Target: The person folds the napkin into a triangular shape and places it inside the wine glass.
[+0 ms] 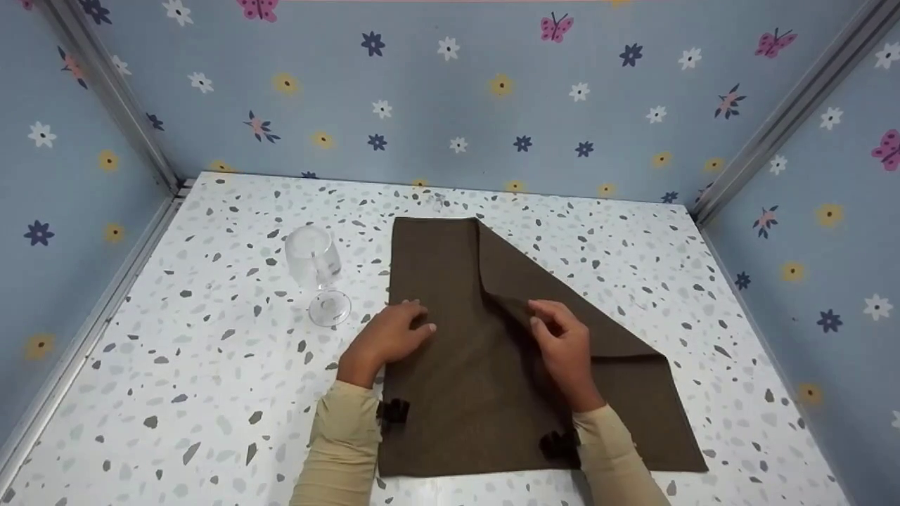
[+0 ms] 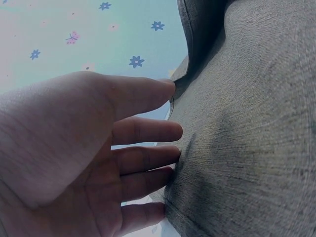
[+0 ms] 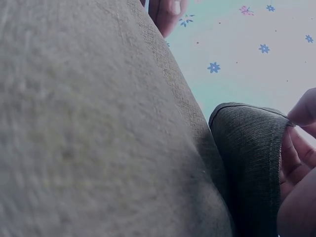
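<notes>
A dark brown cloth [image 1: 443,393] with stitched hems lies spread on the table, its far right part folded over toward the near left. My right hand [image 1: 566,348] pinches the corner of the folded flap [image 3: 252,163] between thumb and fingers, holding it raised above the layer below. At the cloth's left edge, my left hand [image 1: 390,334] rests with its fingers loosely extended. In the left wrist view, those fingers [image 2: 148,132] lie apart with their tips against the cloth and nothing gripped.
Left of the cloth is a clear stemmed glass [image 1: 311,260] with a round foot, close to my left hand. The white speckled table [image 1: 211,351] is bounded by blue flower-patterned panels [image 1: 450,91] at the back and sides. Black wrist cameras [image 1: 395,411] overlap the cloth.
</notes>
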The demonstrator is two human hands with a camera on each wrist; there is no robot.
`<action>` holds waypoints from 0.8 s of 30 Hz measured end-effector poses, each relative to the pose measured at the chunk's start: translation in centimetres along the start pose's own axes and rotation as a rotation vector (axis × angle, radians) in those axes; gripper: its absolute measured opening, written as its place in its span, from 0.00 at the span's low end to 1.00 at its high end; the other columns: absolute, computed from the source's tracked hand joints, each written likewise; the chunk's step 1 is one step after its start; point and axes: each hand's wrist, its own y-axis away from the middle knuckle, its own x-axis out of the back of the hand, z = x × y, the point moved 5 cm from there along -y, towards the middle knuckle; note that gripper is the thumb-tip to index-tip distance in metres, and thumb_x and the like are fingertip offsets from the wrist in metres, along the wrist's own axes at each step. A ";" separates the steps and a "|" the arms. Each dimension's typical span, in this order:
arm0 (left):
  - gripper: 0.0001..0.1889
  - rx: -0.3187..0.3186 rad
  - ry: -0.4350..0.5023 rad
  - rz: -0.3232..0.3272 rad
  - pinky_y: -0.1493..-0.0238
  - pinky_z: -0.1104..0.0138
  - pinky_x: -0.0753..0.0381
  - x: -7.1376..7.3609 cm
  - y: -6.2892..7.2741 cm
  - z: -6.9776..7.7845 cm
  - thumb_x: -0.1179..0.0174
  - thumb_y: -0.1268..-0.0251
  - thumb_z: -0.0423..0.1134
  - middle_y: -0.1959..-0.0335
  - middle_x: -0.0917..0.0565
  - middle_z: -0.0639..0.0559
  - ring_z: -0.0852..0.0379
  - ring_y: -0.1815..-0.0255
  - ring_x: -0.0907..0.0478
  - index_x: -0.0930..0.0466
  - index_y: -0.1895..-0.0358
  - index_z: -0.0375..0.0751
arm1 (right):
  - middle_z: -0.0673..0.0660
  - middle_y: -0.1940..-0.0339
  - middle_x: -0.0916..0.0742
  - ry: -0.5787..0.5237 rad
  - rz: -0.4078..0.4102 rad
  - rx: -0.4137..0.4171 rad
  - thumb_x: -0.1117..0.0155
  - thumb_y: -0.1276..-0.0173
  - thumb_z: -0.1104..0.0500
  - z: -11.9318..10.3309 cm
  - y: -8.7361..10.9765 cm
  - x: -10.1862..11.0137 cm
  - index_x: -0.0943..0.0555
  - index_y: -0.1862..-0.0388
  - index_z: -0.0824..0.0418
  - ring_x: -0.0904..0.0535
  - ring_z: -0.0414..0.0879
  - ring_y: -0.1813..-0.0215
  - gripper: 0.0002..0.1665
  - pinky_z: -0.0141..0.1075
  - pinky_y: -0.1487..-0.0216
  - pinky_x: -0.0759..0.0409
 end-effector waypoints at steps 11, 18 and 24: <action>0.25 -0.007 -0.016 -0.005 0.29 0.48 0.38 0.0 -0.1 -0.1 0.41 0.26 0.45 0.31 0.29 0.34 0.37 0.27 0.37 0.24 0.35 0.30 | 0.68 0.54 0.14 -0.040 -0.046 0.000 0.37 0.36 0.79 -0.7 0.4 -1.3 0.16 0.52 0.75 0.19 0.61 0.54 0.13 0.31 0.51 0.23; 0.25 -0.005 -0.016 -0.006 0.29 0.48 0.38 0.0 0.0 -0.1 0.41 0.26 0.45 0.30 0.29 0.34 0.37 0.27 0.36 0.24 0.35 0.31 | 0.69 0.53 0.15 -0.062 -0.068 0.005 0.37 0.36 0.79 -1.1 0.7 -1.8 0.16 0.52 0.75 0.20 0.62 0.54 0.14 0.30 0.51 0.23; 0.25 -0.009 -0.012 -0.004 0.29 0.48 0.37 0.0 0.0 -0.1 0.41 0.26 0.45 0.31 0.29 0.34 0.37 0.27 0.36 0.24 0.36 0.30 | 0.69 0.54 0.15 -0.074 -0.093 0.020 0.37 0.36 0.80 -1.3 0.8 -2.4 0.16 0.53 0.76 0.19 0.62 0.54 0.14 0.32 0.51 0.22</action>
